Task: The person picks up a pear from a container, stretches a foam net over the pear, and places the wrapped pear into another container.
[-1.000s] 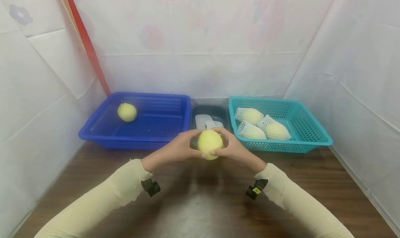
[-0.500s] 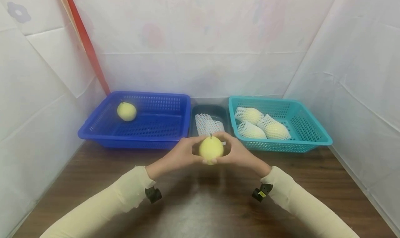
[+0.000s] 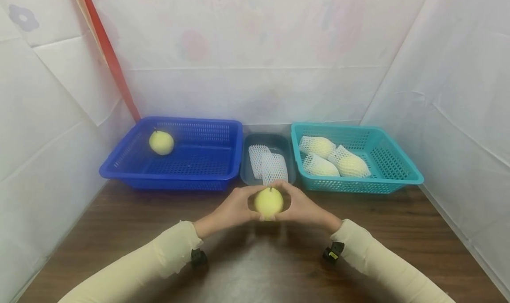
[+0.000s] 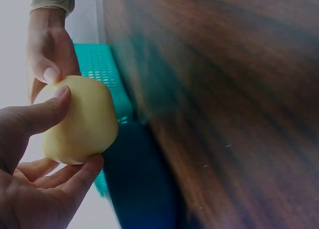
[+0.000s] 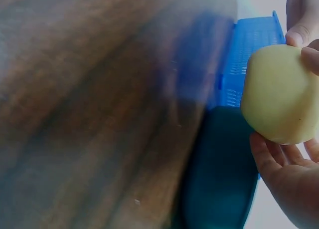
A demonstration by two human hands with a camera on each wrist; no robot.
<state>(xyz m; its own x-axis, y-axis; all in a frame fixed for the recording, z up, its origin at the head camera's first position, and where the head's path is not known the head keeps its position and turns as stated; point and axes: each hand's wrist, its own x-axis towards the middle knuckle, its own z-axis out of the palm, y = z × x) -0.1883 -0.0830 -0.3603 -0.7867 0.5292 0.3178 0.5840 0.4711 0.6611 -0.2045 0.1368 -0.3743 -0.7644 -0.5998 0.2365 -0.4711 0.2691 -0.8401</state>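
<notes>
A yellow pear (image 3: 268, 203) with a short stem is held between both hands, in front of the small dark tray. My left hand (image 3: 237, 209) grips its left side, thumb nearest me and fingers round the far side. From the right, my right hand (image 3: 303, 207) grips it the same way. In the left wrist view the pear (image 4: 82, 120) shows smooth bare skin, with the thumb on it and fingertips beneath. The right wrist view shows the pear (image 5: 279, 94) above the fingers of the right hand (image 5: 294, 181).
A blue basket (image 3: 171, 178) at left holds one bare pear (image 3: 161, 143). The dark tray (image 3: 244, 172) in the middle holds white foam net sleeves (image 3: 274, 166). At right, a teal basket (image 3: 398, 179) holds several net-wrapped pears (image 3: 350, 163). All stand on a wooden table (image 3: 263, 267).
Both hands have drawn the pear back towards me and lower in the head view, uncovering more of the tray and the net sleeves. The grip stays on the pear; the baskets have not moved.
</notes>
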